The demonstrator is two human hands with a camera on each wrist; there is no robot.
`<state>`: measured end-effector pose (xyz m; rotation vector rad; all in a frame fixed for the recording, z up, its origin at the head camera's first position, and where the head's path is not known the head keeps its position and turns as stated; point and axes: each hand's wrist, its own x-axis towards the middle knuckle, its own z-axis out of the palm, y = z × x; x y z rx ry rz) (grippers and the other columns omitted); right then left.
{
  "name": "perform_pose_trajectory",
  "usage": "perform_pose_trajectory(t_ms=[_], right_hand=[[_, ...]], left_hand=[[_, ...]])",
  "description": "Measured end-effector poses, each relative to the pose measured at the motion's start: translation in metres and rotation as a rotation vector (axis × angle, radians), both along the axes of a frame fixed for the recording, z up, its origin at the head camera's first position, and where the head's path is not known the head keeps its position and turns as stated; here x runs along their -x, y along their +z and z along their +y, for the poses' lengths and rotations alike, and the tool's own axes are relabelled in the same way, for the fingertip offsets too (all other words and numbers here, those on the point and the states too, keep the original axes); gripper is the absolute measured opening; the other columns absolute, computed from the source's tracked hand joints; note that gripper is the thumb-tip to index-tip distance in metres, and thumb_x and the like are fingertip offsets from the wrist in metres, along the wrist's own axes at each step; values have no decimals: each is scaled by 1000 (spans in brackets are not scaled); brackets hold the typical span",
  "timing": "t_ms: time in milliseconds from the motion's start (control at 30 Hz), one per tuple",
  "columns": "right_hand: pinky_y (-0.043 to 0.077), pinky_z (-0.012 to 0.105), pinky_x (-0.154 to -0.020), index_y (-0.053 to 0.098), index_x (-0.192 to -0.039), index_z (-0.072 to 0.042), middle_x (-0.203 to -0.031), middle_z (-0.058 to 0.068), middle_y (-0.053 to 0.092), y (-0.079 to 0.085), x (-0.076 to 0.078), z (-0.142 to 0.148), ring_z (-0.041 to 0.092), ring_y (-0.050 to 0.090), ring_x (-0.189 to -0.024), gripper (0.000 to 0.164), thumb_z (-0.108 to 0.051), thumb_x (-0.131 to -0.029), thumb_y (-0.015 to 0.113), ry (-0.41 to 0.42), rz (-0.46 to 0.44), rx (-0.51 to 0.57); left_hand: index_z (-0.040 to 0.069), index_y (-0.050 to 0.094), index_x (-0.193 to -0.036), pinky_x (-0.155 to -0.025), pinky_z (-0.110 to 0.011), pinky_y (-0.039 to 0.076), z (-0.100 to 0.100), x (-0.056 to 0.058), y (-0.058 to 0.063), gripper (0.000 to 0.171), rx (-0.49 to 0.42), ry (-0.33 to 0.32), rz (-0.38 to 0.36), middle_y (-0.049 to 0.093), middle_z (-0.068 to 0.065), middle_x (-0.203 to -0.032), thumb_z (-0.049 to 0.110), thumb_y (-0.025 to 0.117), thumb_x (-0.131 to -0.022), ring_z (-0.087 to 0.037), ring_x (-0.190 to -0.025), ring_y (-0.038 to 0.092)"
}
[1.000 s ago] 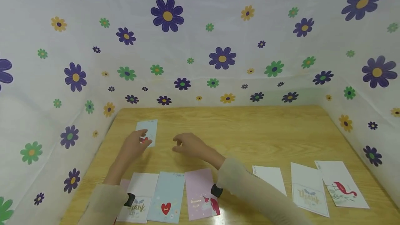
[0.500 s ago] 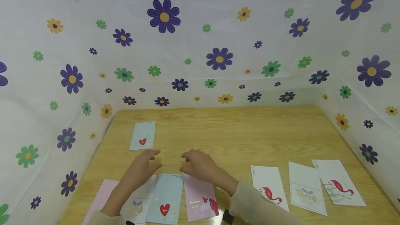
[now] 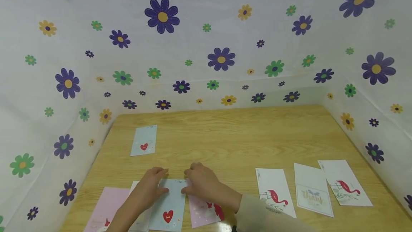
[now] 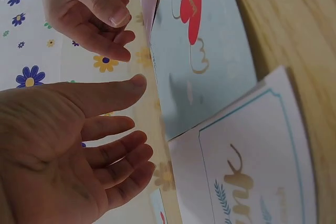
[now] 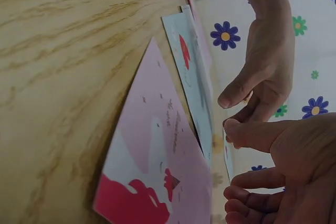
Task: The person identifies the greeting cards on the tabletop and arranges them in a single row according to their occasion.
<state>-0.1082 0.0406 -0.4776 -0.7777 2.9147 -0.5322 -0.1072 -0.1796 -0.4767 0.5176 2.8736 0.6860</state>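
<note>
A light blue card with a red heart (image 3: 168,203) lies at the front of the table. My left hand (image 3: 150,188) is over its left side and the white "thank you" card (image 4: 236,166), which it partly hides in the head view. Over the blue card's right edge and the pink unicorn card (image 5: 157,150) is my right hand (image 3: 204,183). Both hands have loosely bent fingers with nothing between them. The wrist views show them just off the cards; whether any fingertip touches paper I cannot tell.
Another blue heart card (image 3: 143,140) lies at the back left, and a second pink card (image 3: 106,207) at the front left. At the right lie two flamingo cards, one left (image 3: 275,189) and one right (image 3: 346,182), with a "thank you" card (image 3: 313,191) between. Flowered cloth (image 3: 193,38) encloses the wooden table.
Both hands have moved from the back left of the table towards me, to the front blue heart card. The back blue heart card is left lying, uncovered.
</note>
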Motion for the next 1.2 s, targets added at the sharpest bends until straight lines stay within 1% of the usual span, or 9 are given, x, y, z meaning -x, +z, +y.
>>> perform_pose_trajectory(t_ms=[100,233,300,433,633,800,1000,1200], right_hand=[[49,23,-69,77,-110,-8,-97,0,65,-2,-2,0,12,54,-84,49,-45,-80,89,-6,10,-3],[50,22,-71,76,-111,-8,-99,0,65,-1,-4,-2,13,55,-87,53,-48,-78,89,-11,18,0],[49,21,-71,76,-107,-8,-98,0,64,-1,-5,-4,12,55,-87,52,-50,-78,88,-10,25,-2],[47,21,-69,75,-100,-9,-95,0,62,0,-5,-7,12,52,-84,51,-52,-76,89,-6,43,-10],[47,23,-71,74,-111,-7,-98,1,60,-8,-6,-10,14,53,-87,67,-61,-73,87,2,45,-78],[47,26,-71,74,-107,-8,-95,1,56,-13,-6,-14,14,50,-84,69,-65,-70,87,12,54,-139],[44,24,-69,74,-107,-9,-93,0,55,-12,-7,-20,12,46,-81,66,-60,-69,90,16,57,-174],[45,23,-70,75,-104,-9,-91,0,56,-11,-8,-26,12,48,-81,61,-54,-68,93,23,63,-183]], left_hand=[[-5,65,-131,-101,-52,51,0,-3,0,60,17,-22,27,61,-19,-127,8,90,-78,-38,-121,56],[-5,65,-130,-99,-51,52,-1,-4,-1,60,26,-38,52,61,-17,-126,8,90,-77,-36,-119,56],[-5,66,-128,-100,-51,51,-1,-4,-2,59,28,-47,62,62,-17,-125,8,91,-76,-36,-118,56],[-3,67,-126,-102,-52,49,-3,-3,-4,58,33,-55,52,61,-17,-124,8,92,-75,-36,-118,56],[1,70,-122,-101,-50,49,-4,-2,-9,54,28,-54,23,60,-12,-121,9,93,-73,-34,-116,54],[6,71,-118,-98,-50,50,-5,-2,-12,51,13,-61,7,59,-10,-118,9,93,-72,-32,-114,53],[10,70,-114,-96,-49,51,-4,1,-13,49,61,-56,-4,60,-5,-113,11,94,-72,-28,-109,55],[11,68,-111,-95,-49,50,-3,5,-11,47,76,-66,-37,59,-2,-107,11,94,-72,-26,-106,55]])
